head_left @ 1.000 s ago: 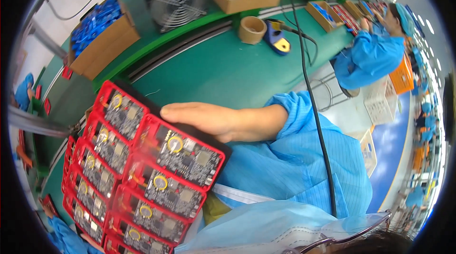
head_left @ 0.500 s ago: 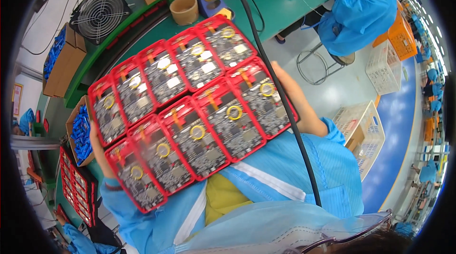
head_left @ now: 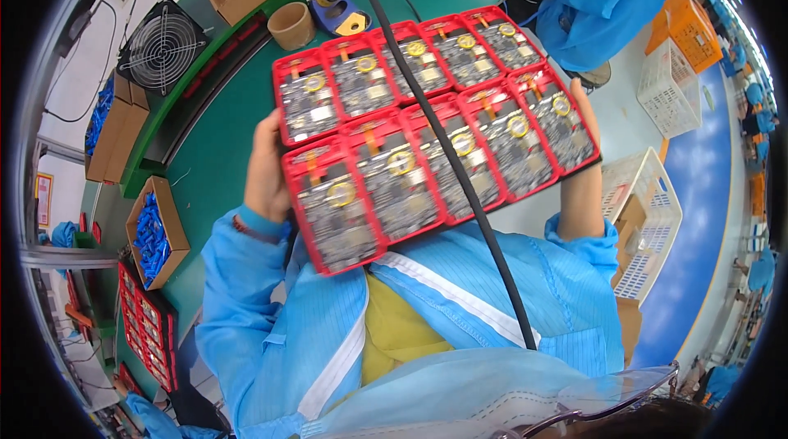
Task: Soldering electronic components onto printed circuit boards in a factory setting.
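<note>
A red tray (head_left: 345, 134) is held up in front of my body, its right side tilted upward. Two rows of circuit boards (head_left: 400, 201) lie in its compartments, each with a yellow ring and an orange strip. My left hand (head_left: 268, 168) grips the tray's left edge, most of its fingers hidden beneath. At the right edge, my right hand (head_left: 581, 114) is closed round the tray, with a thumb or finger showing above the rim. A black cable (head_left: 460, 168) passes across the view in front of the tray.
A green bench (head_left: 215, 151) curves behind, bearing a soldering iron stand (head_left: 343, 18), a brown round pot (head_left: 291, 26) and a fan (head_left: 162, 46). Cardboard boxes (head_left: 176, 229) hold blue parts. Another filled red tray (head_left: 148, 328) sits lower left. White crates (head_left: 657, 234) and a co-worker (head_left: 603, 4) are right.
Both hands have carried the tray to the right and turned it clockwise toward level. My left forearm has come further into view. The co-worker appears higher in the picture.
</note>
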Demonstrator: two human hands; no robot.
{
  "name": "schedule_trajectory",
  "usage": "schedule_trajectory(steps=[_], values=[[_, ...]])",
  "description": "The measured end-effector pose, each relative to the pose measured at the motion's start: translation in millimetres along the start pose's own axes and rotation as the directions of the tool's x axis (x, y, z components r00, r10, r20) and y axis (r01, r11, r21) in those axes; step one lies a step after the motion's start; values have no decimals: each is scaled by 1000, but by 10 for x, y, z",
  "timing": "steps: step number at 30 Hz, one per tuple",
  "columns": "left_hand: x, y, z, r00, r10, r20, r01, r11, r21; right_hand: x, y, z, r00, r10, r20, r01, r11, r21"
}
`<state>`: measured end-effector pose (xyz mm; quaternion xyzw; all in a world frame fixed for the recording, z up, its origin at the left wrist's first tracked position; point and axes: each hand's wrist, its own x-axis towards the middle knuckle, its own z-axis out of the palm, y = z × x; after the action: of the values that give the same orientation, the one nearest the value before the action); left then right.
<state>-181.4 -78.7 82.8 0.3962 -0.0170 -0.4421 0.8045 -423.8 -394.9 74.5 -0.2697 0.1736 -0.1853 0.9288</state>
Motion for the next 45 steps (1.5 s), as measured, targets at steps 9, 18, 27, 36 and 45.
schedule_trajectory(steps=[9, 18, 27, 36, 45], values=[[628, -694, 417, 976, -76, 206, 56, 993, 100, 926, -739, -1144, 909, -416, -7, 415, 906, 82], [955, -799, 643, 925, -228, 305, 227, 973, 39, 1712, -908, -1201, 892, -446, -73, 452, 887, 97], [1004, -843, 556, 777, -399, 488, 465, 885, -16, 2881, -1091, -1373, 967, -216, -136, 197, 970, -139], [1128, -1250, 749, 784, -433, 444, 483, 875, 0, 3826, -1167, -800, 934, -341, -107, 149, 643, -751], [1333, -1380, 1001, 806, -469, 361, 470, 878, 93, 4136, -1217, -448, 896, -331, 295, 205, -280, -938]])
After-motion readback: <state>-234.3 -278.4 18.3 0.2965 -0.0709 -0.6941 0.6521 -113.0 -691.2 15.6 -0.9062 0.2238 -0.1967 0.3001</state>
